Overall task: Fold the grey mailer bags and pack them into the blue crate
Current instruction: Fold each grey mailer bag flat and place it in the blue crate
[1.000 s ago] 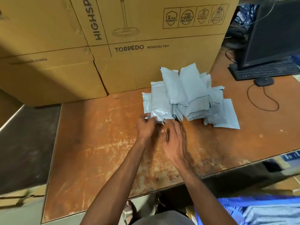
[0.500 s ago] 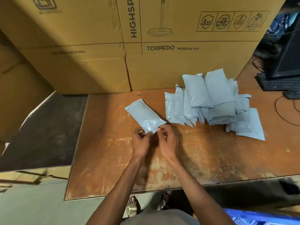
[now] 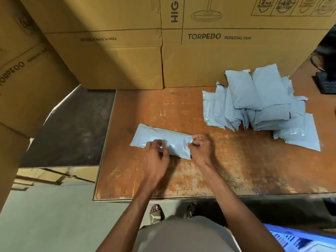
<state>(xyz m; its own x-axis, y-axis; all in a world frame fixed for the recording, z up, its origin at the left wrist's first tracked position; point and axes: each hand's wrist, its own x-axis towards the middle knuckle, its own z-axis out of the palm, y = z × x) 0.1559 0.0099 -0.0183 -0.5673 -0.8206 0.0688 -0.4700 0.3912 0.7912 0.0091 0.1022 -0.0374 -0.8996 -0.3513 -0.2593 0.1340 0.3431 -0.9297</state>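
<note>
With one bag (image 3: 160, 138) lying flat near the tabletop's (image 3: 236, 171) left edge, my left hand (image 3: 156, 157) presses its middle while my right fingers (image 3: 197, 140) pinch its right end, and I judge the slick plastic may spring open if either slips.

One wide-angle view looks from the person's head, forward and steeply down onto the table (image 3: 227, 170), close enough that both forearms enter from the bottom edge. It faces a wall of cardboard boxes (image 3: 127, 57) at the table's far side. Floor (image 3: 45, 224) and feet (image 3: 156, 212) show below the near edge.
</note>
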